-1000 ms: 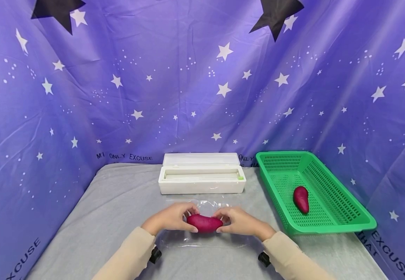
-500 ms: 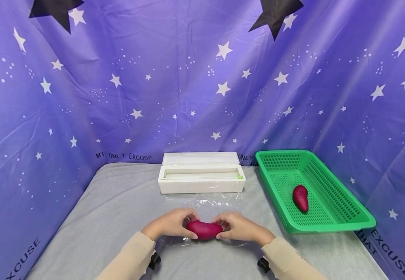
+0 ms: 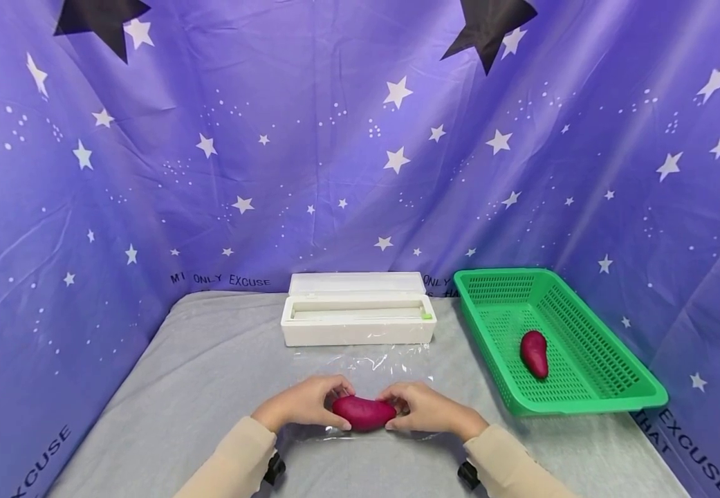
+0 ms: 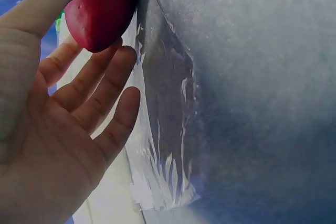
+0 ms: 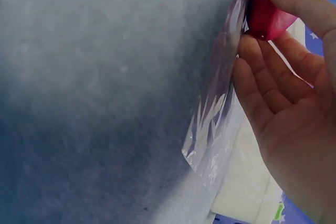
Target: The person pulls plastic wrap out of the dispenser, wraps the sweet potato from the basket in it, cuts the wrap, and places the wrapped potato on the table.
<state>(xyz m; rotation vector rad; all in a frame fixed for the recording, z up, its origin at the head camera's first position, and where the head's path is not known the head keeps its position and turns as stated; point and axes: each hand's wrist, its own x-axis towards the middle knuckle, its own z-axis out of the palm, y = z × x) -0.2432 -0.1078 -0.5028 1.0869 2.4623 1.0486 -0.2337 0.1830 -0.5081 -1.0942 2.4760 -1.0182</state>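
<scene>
A purple-red sweet potato [image 3: 364,413] lies crosswise on a clear sheet of cling film [image 3: 368,366] at the front middle of the table. My left hand [image 3: 310,402] grips its left end between thumb and fingers. At the right end, my right hand [image 3: 425,408] pinches it the same way. In the left wrist view, the thumb is on the sweet potato [image 4: 102,11] and the outer fingers spread beside the crinkled film [image 4: 168,108]. The right wrist view shows the film's edge [image 5: 215,103] running beside the fingers, under the sweet potato [image 5: 275,6].
Behind the hands stands a white cling film dispenser [image 3: 360,334] with its lid raised. To the right is a green perforated basket [image 3: 590,408] holding another sweet potato [image 3: 534,354]. A grey cloth covers the table [image 3: 210,360], and a starry purple curtain [image 3: 335,138] encloses it.
Both hands have brought the sweet potato a little toward the person across the film, keeping their grip on its ends. The dispenser and basket stay in place.
</scene>
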